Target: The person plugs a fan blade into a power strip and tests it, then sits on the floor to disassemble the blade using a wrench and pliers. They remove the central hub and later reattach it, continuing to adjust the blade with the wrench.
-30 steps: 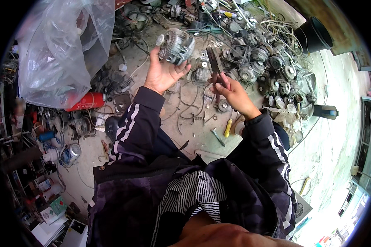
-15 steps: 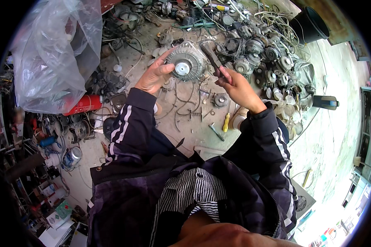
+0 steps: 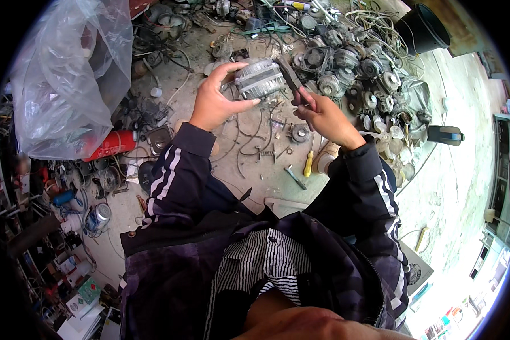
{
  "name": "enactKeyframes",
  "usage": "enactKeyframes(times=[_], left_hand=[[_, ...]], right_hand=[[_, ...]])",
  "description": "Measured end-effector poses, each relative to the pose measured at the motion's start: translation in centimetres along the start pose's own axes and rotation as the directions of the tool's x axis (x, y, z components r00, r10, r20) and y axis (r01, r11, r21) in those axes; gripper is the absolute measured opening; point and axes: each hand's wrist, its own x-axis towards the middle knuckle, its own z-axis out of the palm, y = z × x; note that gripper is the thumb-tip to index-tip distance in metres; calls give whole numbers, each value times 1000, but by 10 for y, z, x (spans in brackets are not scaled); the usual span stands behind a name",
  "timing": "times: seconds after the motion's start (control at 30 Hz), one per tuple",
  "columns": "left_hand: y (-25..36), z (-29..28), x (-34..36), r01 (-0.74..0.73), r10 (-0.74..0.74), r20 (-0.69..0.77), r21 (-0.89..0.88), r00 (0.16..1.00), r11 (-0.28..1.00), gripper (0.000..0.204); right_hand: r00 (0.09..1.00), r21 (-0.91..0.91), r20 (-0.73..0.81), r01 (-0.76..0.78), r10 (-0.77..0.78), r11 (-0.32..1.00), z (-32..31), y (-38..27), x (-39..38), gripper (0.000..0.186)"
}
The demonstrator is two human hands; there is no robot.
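My left hand point(image 3: 212, 99) grips a round, ribbed grey electric motor point(image 3: 260, 81) from its left side, thumb below and fingers above. The motor is turned on edge, so its side with a pale band around the middle faces up. My right hand point(image 3: 330, 118) is closed around a long dark metal tool point(image 3: 289, 75). Its upper end reaches to the right side of the motor; whether they touch I cannot tell. Below the hands, a smaller motor point(image 3: 299, 133), a yellow-handled screwdriver point(image 3: 309, 163) and a small hammer-like tool point(image 3: 294, 177) lie on the concrete floor.
A heap of old motors point(image 3: 345, 59) and tangled cables point(image 3: 374, 25) spreads at the far right, beside a black bucket point(image 3: 422, 28). Pale fan blades point(image 3: 388, 141) lie nearer. On the left are a large clear plastic bag point(image 3: 68, 85), a red cylinder point(image 3: 110, 145) and cluttered parts.
The motor has been tipped from showing its flat face with a white hub to showing its side. My left hand has turned with it; the right hand keeps the dark tool in nearly the same place.
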Motion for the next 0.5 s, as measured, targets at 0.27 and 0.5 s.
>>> enactKeyframes(times=[0.27,0.5], left_hand=[[-5,8,-1,-310,361,-26,454,932,835,62],[-3,9,-5,-338,388,-5,482,922,809,61]], right_hand=[[986,-16,-142,84,-85,996,14,18,8,16],[942,-82,-279,168,-184,982,24,22,9,28]])
